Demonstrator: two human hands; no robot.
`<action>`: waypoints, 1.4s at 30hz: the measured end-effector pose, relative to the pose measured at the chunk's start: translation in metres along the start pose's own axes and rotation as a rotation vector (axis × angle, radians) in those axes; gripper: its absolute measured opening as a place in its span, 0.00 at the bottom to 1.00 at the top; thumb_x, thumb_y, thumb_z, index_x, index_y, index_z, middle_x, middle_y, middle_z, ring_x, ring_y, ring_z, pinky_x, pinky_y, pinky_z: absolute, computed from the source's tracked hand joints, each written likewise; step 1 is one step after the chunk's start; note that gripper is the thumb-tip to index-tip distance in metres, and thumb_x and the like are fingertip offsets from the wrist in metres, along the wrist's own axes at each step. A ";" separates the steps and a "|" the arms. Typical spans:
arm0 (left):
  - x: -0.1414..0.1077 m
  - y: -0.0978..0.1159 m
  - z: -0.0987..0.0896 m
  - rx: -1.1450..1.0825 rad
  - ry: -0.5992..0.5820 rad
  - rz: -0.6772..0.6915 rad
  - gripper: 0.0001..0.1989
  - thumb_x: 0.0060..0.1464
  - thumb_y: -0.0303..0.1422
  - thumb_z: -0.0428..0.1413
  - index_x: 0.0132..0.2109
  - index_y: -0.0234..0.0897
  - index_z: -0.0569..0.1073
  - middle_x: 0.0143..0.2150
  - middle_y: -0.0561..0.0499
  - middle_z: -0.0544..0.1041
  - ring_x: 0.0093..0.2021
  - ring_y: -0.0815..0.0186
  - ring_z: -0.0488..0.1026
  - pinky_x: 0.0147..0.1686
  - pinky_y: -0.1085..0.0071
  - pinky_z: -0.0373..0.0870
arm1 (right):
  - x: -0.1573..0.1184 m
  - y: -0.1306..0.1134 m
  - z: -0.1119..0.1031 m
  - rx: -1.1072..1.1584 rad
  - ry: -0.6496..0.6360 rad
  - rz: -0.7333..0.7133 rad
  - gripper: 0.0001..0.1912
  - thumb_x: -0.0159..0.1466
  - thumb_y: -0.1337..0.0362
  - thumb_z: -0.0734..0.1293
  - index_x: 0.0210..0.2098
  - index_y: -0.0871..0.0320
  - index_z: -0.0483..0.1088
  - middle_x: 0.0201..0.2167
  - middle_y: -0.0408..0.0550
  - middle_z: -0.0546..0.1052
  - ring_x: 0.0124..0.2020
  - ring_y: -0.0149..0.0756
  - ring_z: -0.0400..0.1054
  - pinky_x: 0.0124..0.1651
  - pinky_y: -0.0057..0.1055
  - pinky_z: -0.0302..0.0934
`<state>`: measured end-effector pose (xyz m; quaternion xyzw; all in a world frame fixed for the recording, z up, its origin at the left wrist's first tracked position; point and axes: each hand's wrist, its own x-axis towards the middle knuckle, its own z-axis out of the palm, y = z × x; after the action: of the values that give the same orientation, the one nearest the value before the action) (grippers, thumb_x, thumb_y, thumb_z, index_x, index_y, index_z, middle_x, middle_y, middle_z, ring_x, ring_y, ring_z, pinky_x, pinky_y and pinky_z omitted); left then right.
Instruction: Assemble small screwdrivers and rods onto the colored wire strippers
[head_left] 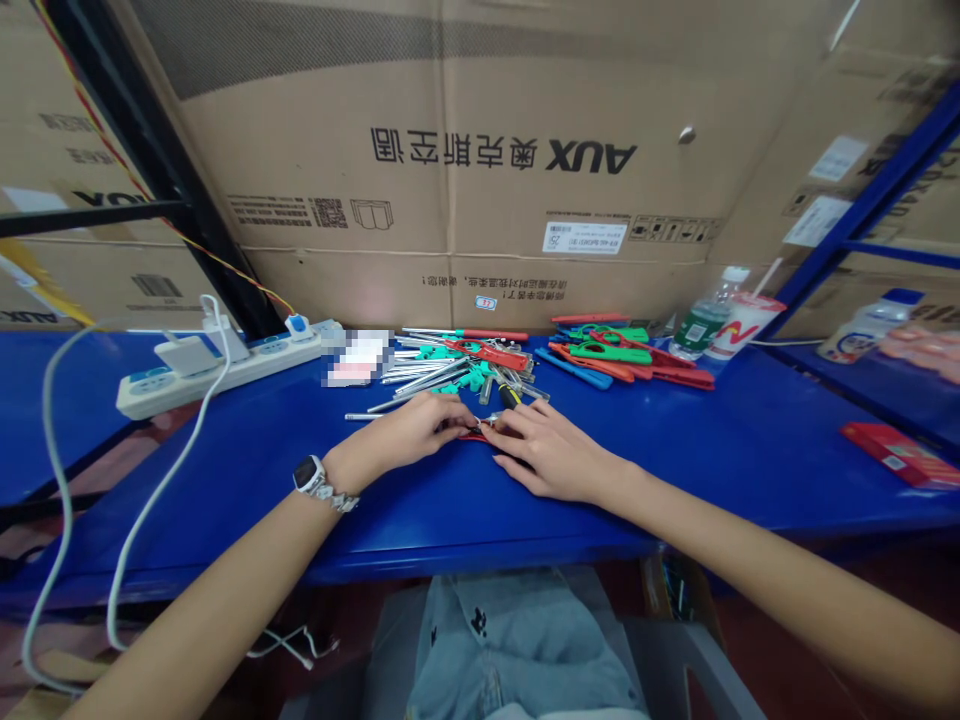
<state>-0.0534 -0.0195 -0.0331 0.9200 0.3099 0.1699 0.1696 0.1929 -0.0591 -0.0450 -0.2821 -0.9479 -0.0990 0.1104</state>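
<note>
My left hand (431, 425) and my right hand (544, 445) meet over the blue table, both with fingers closed on a small red part (474, 436) that they mostly cover. Its shape is too hidden to tell. Just behind my fingers lies a yellow and black tool handle (510, 396). Further back is a pile of silver metal rods (420, 378) with green plastic pieces (474, 376) and a red casing (491, 353). Right of that, several red, orange, green and blue plastic casings (611, 352) are heaped together.
A white power strip (232, 368) with plugs and cables lies at the left. A green-labelled bottle (701, 320) and a paper cup (746, 325) stand at the back right. A red packet (900, 453) rests at the right. Large cardboard (465, 200) rises behind the table.
</note>
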 end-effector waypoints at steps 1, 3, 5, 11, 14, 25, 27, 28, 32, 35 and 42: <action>0.000 0.001 0.000 0.020 0.003 0.005 0.11 0.65 0.28 0.52 0.47 0.36 0.79 0.43 0.45 0.81 0.41 0.63 0.78 0.44 0.66 0.73 | 0.001 0.000 0.000 -0.004 -0.001 0.001 0.22 0.74 0.60 0.59 0.61 0.63 0.69 0.50 0.58 0.75 0.46 0.46 0.66 0.49 0.44 0.58; 0.001 0.001 0.002 0.051 0.015 0.016 0.12 0.64 0.26 0.50 0.47 0.35 0.79 0.43 0.45 0.80 0.40 0.63 0.77 0.44 0.66 0.73 | 0.002 -0.001 -0.001 -0.006 -0.004 0.009 0.21 0.74 0.60 0.59 0.61 0.63 0.69 0.49 0.58 0.75 0.45 0.45 0.66 0.49 0.44 0.58; 0.002 0.001 0.002 0.067 0.022 0.026 0.13 0.63 0.25 0.50 0.46 0.35 0.79 0.43 0.45 0.79 0.40 0.63 0.77 0.44 0.66 0.72 | 0.003 -0.002 -0.002 -0.014 -0.010 0.014 0.21 0.73 0.60 0.59 0.60 0.63 0.70 0.48 0.58 0.75 0.45 0.45 0.67 0.48 0.44 0.59; 0.002 -0.005 0.004 0.072 0.014 0.014 0.09 0.61 0.25 0.54 0.41 0.35 0.79 0.39 0.47 0.79 0.34 0.66 0.76 0.38 0.69 0.72 | 0.004 -0.005 -0.003 -0.062 -0.035 0.013 0.22 0.74 0.59 0.59 0.61 0.63 0.69 0.48 0.60 0.74 0.46 0.47 0.66 0.48 0.45 0.59; 0.002 -0.009 0.004 0.057 0.004 0.031 0.10 0.62 0.27 0.54 0.42 0.36 0.81 0.40 0.46 0.79 0.36 0.65 0.77 0.40 0.68 0.73 | 0.003 -0.005 -0.002 -0.050 -0.029 0.016 0.23 0.74 0.58 0.58 0.62 0.63 0.69 0.48 0.60 0.74 0.46 0.48 0.66 0.48 0.45 0.59; -0.011 0.016 0.017 0.238 0.059 -0.019 0.15 0.69 0.35 0.50 0.48 0.34 0.81 0.43 0.42 0.75 0.40 0.60 0.76 0.44 0.61 0.75 | -0.001 -0.005 0.001 0.097 -0.035 0.082 0.22 0.75 0.57 0.58 0.62 0.59 0.69 0.43 0.55 0.73 0.44 0.43 0.64 0.47 0.42 0.57; -0.014 0.019 0.022 0.276 0.096 -0.034 0.17 0.70 0.33 0.47 0.45 0.34 0.81 0.41 0.42 0.74 0.39 0.60 0.75 0.43 0.62 0.76 | -0.001 -0.004 -0.001 0.136 -0.039 0.077 0.21 0.75 0.57 0.58 0.62 0.58 0.69 0.43 0.55 0.72 0.43 0.42 0.64 0.47 0.41 0.57; -0.015 0.020 0.024 0.275 0.112 -0.037 0.17 0.70 0.32 0.47 0.44 0.34 0.81 0.40 0.43 0.74 0.39 0.61 0.75 0.43 0.63 0.76 | 0.000 -0.002 -0.003 0.159 -0.027 0.079 0.21 0.75 0.58 0.57 0.62 0.57 0.69 0.43 0.54 0.72 0.42 0.42 0.64 0.47 0.41 0.57; -0.021 0.021 0.027 0.267 0.152 -0.042 0.18 0.71 0.34 0.46 0.44 0.35 0.80 0.40 0.44 0.73 0.38 0.63 0.75 0.43 0.66 0.76 | 0.012 0.009 -0.012 0.187 0.059 0.173 0.18 0.72 0.66 0.60 0.59 0.56 0.71 0.46 0.55 0.72 0.48 0.43 0.65 0.49 0.42 0.57; -0.024 0.021 0.029 0.301 0.175 -0.047 0.18 0.71 0.34 0.45 0.44 0.35 0.80 0.41 0.43 0.74 0.39 0.62 0.76 0.43 0.66 0.77 | 0.027 0.017 -0.018 0.151 -0.035 0.213 0.12 0.68 0.64 0.66 0.49 0.59 0.76 0.47 0.57 0.74 0.49 0.47 0.64 0.51 0.44 0.56; -0.025 0.020 0.030 0.311 0.172 -0.075 0.16 0.70 0.34 0.47 0.48 0.35 0.80 0.43 0.42 0.76 0.41 0.58 0.77 0.45 0.61 0.78 | 0.037 0.024 -0.019 0.253 -0.004 0.214 0.05 0.69 0.64 0.67 0.40 0.59 0.74 0.43 0.50 0.79 0.47 0.42 0.68 0.52 0.40 0.52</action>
<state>-0.0494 -0.0563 -0.0566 0.9050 0.3797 0.1917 0.0045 0.1792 -0.0250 -0.0142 -0.3655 -0.9175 0.0341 0.1532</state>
